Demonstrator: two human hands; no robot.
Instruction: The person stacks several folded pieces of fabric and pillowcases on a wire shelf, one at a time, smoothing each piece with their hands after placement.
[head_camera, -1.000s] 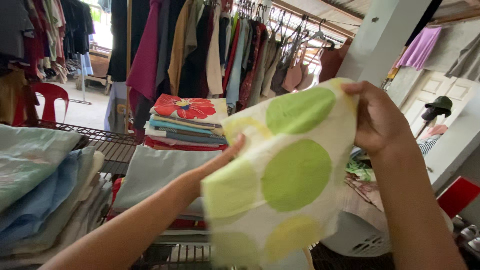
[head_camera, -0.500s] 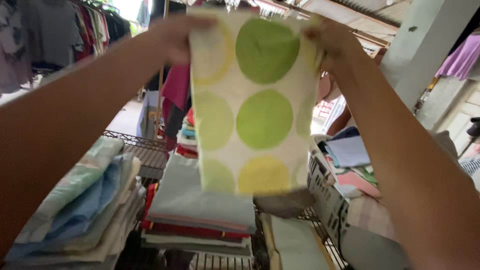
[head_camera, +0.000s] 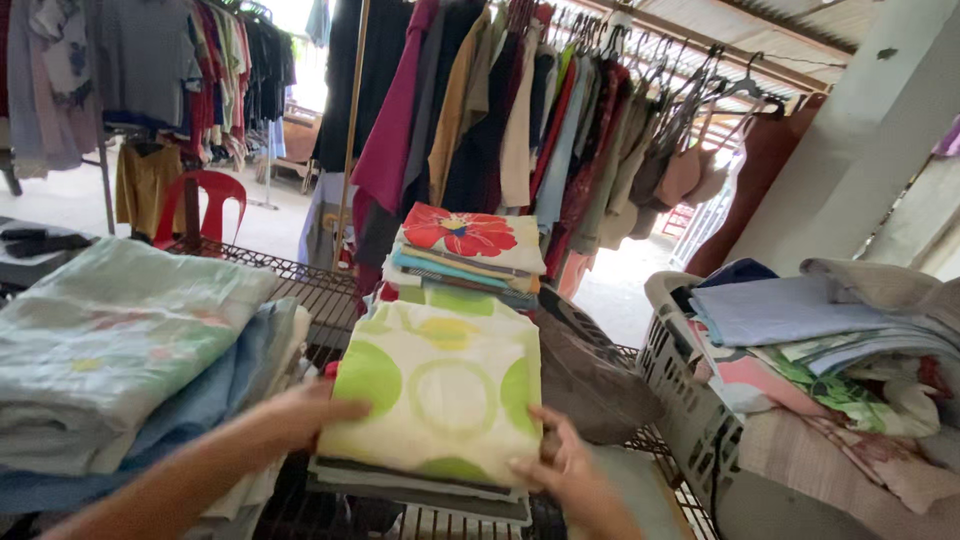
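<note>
A folded white cloth with green and yellow circles (head_camera: 440, 385) lies on top of a stack of folded fabric on a wire shelf (head_camera: 310, 285). My left hand (head_camera: 300, 412) touches its left edge. My right hand (head_camera: 565, 470) rests fingers on its near right corner. Behind it stands another folded pile topped by a cloth with a red flower (head_camera: 470, 235).
A tall pile of pale blue and green folded linen (head_camera: 120, 350) sits to the left. A white laundry basket (head_camera: 680, 400) heaped with cloths stands to the right. Clothes hang on racks (head_camera: 560, 110) behind, with a red plastic chair (head_camera: 205, 195) at the far left.
The spotted cloth was held up in front of me with both hands; now it lies folded flat on the middle stack, and my hands are lowered onto its edges.
</note>
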